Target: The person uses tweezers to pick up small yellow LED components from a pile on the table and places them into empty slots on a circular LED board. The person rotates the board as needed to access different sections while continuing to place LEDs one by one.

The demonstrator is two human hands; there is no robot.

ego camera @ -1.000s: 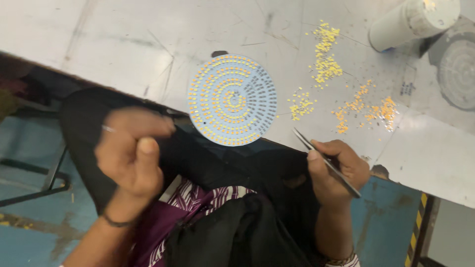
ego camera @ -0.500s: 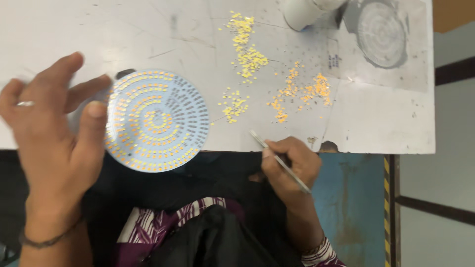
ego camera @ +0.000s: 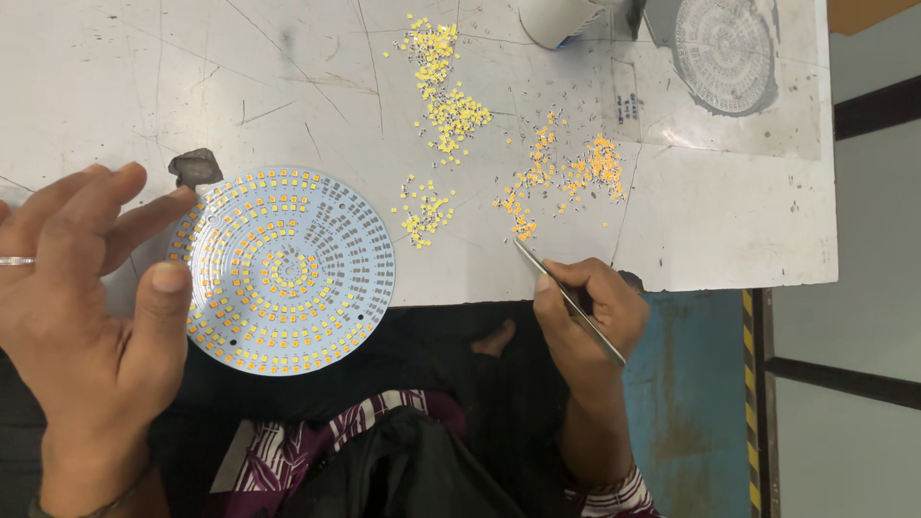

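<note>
A round white circuit board [ego camera: 284, 269], covered in rings of small yellow chips, lies half over the near edge of the grey metal table [ego camera: 144, 86]. My left hand [ego camera: 82, 288] is spread open at the board's left rim, fingertips and thumb touching its edge, a ring on one finger. My right hand [ego camera: 585, 312] grips metal tweezers [ego camera: 566, 299], whose tip points up-left toward loose yellow chips [ego camera: 523, 216] on the table.
More heaps of yellow chips [ego camera: 446, 86] lie scattered across the table's middle. A white cup [ego camera: 556, 19] stands at the far edge, beside a second round board [ego camera: 724, 48] on a grey sheet. A small dark block [ego camera: 195, 168] sits behind the board. Blue floor lies to the right.
My left hand has risen from my lap to the board's left rim. The view has shifted, so the board and chips sit further right. My right hand has kept the tweezers.
</note>
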